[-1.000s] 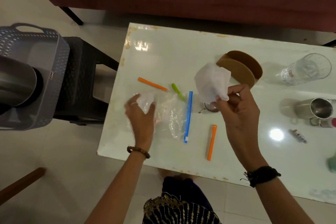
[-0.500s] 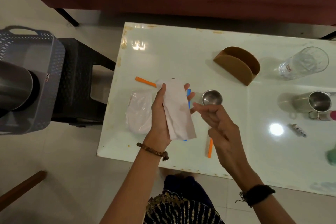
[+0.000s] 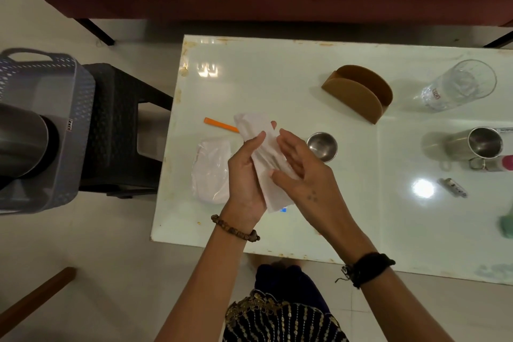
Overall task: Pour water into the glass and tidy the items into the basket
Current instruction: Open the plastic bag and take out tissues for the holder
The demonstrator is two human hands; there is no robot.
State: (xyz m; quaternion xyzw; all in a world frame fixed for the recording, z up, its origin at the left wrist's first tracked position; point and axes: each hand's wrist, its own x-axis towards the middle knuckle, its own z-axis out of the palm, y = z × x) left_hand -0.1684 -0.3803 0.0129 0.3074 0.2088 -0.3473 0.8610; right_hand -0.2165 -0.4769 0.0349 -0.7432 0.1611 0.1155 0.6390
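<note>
My left hand holds a white paper napkin above the table's near left part, thumb pressed across it. The straight fingers of my right hand lie flat against the napkin's other side. A clear glass lies tilted at the far right. The grey perforated basket sits on a black stool left of the table, with a steel vessel in it. An orange clip and a clear plastic bag lie to the left of my hands.
On the white table are a brown napkin holder, a small steel bowl, a steel mug, a small silvery item and a green thing at the right edge. A blue clip's end peeks out below the napkin.
The napkin went from my right hand to my left. My right hand has now come in against it, flattening it between both hands.
</note>
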